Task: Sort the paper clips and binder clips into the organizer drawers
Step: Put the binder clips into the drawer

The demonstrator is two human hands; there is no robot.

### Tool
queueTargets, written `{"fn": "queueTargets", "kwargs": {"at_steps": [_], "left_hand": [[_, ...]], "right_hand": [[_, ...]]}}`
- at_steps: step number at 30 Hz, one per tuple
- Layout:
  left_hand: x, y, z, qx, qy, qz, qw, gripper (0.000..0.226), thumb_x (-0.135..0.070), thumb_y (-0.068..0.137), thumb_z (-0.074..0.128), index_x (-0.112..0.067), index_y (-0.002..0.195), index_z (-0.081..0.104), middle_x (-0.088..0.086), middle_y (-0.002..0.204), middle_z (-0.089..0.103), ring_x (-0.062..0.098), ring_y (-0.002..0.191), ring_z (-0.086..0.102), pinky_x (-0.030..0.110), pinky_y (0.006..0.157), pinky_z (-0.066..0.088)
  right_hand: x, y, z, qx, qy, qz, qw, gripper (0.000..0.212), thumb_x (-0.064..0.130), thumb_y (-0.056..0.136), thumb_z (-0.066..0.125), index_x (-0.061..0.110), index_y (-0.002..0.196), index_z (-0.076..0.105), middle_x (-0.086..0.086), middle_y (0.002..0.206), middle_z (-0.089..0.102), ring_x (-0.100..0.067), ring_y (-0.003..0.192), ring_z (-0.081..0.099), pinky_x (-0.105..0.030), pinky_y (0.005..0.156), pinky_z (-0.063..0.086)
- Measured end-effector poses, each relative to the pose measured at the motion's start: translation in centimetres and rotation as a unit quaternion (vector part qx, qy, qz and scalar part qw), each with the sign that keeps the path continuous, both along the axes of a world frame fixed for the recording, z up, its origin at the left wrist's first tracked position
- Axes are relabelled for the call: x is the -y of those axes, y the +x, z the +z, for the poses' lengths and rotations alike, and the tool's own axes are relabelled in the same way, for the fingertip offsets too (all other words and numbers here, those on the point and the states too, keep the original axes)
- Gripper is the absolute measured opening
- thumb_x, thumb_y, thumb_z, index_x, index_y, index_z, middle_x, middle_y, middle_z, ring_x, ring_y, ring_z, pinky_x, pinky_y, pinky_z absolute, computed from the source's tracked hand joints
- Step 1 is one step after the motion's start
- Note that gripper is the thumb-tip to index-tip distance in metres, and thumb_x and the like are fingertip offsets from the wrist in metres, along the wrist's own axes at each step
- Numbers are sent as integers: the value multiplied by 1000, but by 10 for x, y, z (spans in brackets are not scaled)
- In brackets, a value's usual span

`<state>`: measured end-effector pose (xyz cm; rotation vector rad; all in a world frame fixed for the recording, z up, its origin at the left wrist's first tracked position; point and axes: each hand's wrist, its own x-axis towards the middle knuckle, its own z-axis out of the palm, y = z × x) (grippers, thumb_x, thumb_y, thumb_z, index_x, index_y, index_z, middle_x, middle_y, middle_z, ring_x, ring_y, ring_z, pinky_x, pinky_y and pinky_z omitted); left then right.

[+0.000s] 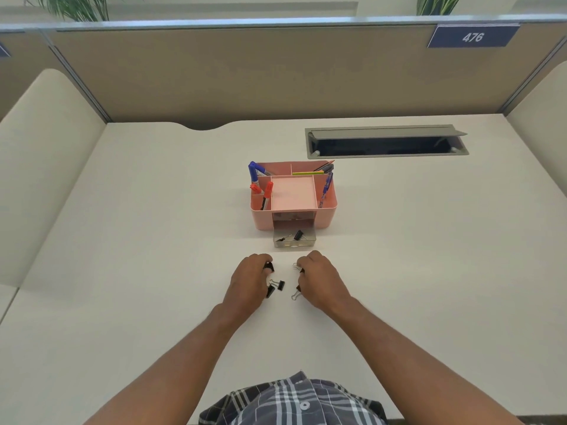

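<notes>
A pink desk organizer [328, 214] stands mid-desk, its clear drawer [294, 243] pulled out toward me with two black binder clips inside. My left hand [250, 280] rests on the desk just in front of the drawer, its fingertips pinching a black binder clip [269, 266]. My right hand [319, 279] sits beside it, fingers closed on another binder clip [298, 268]. Between my hands lie loose binder clips: one [278, 284] in the middle, one [270, 291] against my left hand, one [296, 293] under my right thumb. No paper clips are visible.
The organizer's top compartments hold blue and red markers [260, 185] and pencils. A grey cable hatch [386, 142] lies open at the desk's far right. Beige partition walls enclose the white desk [153, 240] at back and sides.
</notes>
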<state>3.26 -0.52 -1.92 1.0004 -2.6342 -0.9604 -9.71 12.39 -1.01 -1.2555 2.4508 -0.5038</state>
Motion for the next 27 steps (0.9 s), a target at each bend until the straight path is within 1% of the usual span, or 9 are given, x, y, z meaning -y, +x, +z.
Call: {"fn": "queueTargets", "kwargs": {"at_steps": [3,7,8,11,15,20,22,24,27], "left_hand": [[1,-7,9,-56,1,5,998,20,-1,94,51,-13,104,65,0,96,64,20,92,58,33,83,47],[3,-26,34,-143,19,25,989,23,1,93,54,-12,106,67,-3,96,68,12,87,60,16,79,47],[5,-32,39,-154,27,33,987,22,0,93,55,-13,106,67,-4,95,68,11,86,61,15,78,47],[12,-50,47,-154,12,43,987,17,-5,91,59,-15,102,68,-4,92,70,12,85,60,22,75,50],[21,-71,48,-116,-49,47,991,14,-8,89,62,-17,90,72,-3,86,69,13,80,58,34,74,54],[23,-79,41,-69,-56,41,995,19,-8,90,62,-17,100,76,1,97,74,22,89,64,44,85,55],[24,-78,39,-69,-45,22,996,21,-6,91,61,-17,102,75,2,97,74,22,89,64,42,83,55],[26,-74,39,-78,-30,8,997,22,-3,92,57,-16,100,73,1,95,72,20,88,63,37,78,56],[28,-59,37,-125,-4,22,992,21,-2,92,55,-16,98,70,-3,93,68,13,87,58,22,74,47]], "right_hand": [[4,-6,10,5,-69,-20,997,29,3,87,51,6,111,65,-11,107,57,-27,96,56,-34,81,47],[13,-21,29,-38,-166,-47,984,26,1,86,56,7,110,66,-8,101,59,-24,93,57,-29,77,49],[15,-26,33,-45,-179,-53,981,26,0,86,57,7,109,66,-7,99,60,-23,93,57,-27,76,47],[24,-40,36,-68,-170,-51,982,24,0,86,56,7,107,68,-7,98,60,-22,93,55,-23,74,44],[36,-51,35,-75,-128,-32,988,21,1,86,56,8,100,71,-7,97,61,-22,90,55,-34,69,52],[44,-54,32,-76,-107,-10,991,19,-1,84,56,6,95,70,-9,95,61,-24,87,55,-33,64,51],[45,-55,31,-71,-109,-5,992,19,-1,86,55,6,95,70,-9,96,61,-24,88,55,-33,65,51],[43,-55,30,-69,-117,0,991,19,0,88,55,7,96,71,-7,97,62,-22,91,55,-28,67,48],[33,-51,31,-56,-151,-2,987,20,-1,89,53,7,96,70,-6,96,64,-22,92,55,-27,71,46]]}}
